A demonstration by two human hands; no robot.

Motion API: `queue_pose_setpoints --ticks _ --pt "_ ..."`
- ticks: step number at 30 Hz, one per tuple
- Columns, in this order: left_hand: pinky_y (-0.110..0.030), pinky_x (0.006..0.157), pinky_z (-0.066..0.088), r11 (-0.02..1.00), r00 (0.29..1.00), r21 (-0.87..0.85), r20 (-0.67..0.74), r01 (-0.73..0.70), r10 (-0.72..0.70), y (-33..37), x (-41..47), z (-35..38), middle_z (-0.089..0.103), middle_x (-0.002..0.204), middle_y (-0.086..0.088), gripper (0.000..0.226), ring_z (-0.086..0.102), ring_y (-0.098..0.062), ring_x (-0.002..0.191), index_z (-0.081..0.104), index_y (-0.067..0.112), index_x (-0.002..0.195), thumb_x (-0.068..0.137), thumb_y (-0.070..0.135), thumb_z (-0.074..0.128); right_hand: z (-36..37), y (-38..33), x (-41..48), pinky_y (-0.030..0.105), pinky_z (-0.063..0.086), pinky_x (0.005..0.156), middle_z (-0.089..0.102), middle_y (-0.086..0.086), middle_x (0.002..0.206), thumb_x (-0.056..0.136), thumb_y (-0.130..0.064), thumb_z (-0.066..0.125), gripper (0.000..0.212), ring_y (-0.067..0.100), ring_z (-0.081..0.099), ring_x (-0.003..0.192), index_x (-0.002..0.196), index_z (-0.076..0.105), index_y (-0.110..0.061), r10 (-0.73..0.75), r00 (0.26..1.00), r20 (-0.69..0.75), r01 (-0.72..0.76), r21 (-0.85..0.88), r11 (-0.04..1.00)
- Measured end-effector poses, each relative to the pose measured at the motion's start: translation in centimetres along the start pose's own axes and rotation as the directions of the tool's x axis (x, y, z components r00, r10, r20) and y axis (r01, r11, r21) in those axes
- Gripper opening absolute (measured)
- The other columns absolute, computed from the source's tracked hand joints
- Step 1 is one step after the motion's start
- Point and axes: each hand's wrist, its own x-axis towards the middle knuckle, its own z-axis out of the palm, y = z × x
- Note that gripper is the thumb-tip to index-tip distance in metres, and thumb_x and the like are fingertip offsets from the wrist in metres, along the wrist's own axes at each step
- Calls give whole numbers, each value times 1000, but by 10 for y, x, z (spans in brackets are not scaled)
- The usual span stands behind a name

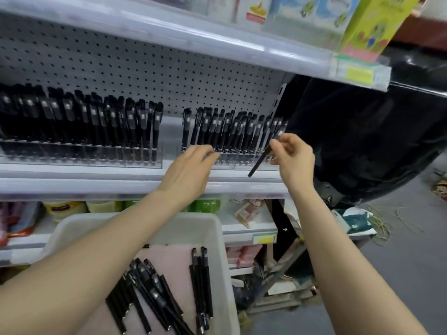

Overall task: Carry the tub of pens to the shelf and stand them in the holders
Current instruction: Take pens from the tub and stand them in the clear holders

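Pinching a slim black pen [260, 160] near its upper end with the right grip [292, 153], thumb against fingertips, slanted down-left before the clear plastic holder [232, 166] on the white metal shelf [96, 184]. Resting the left grip [191, 170] against that holder's front, fingers straight, holding nothing. Standing upright in the holder: rows of black pens [217, 126]. Lower down, between the forearms, in a white plastic tub [217, 238]: loose black pens [154, 293], lying flat on a pink liner [174, 257].
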Motion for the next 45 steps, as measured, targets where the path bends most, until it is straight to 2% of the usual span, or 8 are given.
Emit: queue_pose_setpoints --ticks 3,10,16,23,28,34,39,45 --pt "-43 94 48 999 1000 50 -1 -8 8 2 11 12 54 132 -13 54 49 -32 119 52 4 136 84 -1 64 -10 2 24 40 60 73 72 4 80 94 -27 63 18 17 70 71 103 67 -13 -25 996 -90 26 3 1000" --pt "-44 92 49 993 999 114 -34 43 -39 2 15 26 59 123 -11 54 52 -32 111 58 5 130 77 -1 68 2 0 59 27 59 72 70 0 86 95 -23 61 19 15 72 71 109 65 -10 -81 991 -104 82 13 997" --pt "-43 92 47 992 997 107 -37 67 -64 4 16 26 60 118 -8 53 52 -30 107 59 7 130 78 0 66 14 2 67 6 46 62 70 1 90 97 -19 58 20 13 71 73 114 64 -11 -93 995 -32 93 -6 996" --pt "-44 94 47 991 996 102 -25 84 -82 6 15 25 60 119 -8 53 51 -29 108 58 7 131 78 -1 65 22 10 72 30 58 80 72 4 95 96 -20 61 25 14 71 76 118 65 -9 -70 996 47 74 -79 994" --pt "-43 94 47 991 996 108 -25 82 -80 6 15 24 59 119 -8 54 51 -29 108 58 8 131 78 -1 65 31 30 61 4 46 64 72 8 101 98 -21 58 31 16 71 81 125 62 -7 37 991 126 -19 -139 990" --pt "-42 96 47 994 998 92 3 60 -60 5 11 24 56 127 -10 57 48 -29 116 54 6 135 79 -1 66 30 29 54 30 53 83 73 7 93 95 -23 61 27 20 69 86 115 67 -5 59 992 109 -34 -215 976" --pt "-39 100 46 999 999 33 -9 35 -35 1 -10 14 50 139 -10 58 41 -27 130 53 6 136 81 -4 66 37 28 16 28 52 82 68 -2 93 93 -16 62 15 10 62 84 105 67 -10 3 1000 -17 -6 -181 983" --pt "-41 84 53 997 996 -17 -32 79 -80 -22 -68 -5 59 126 -10 47 52 -29 114 64 8 123 78 -6 68 71 18 -57 17 45 75 66 -5 95 94 -15 62 9 7 59 82 102 66 -16 -104 995 5 104 -139 985"
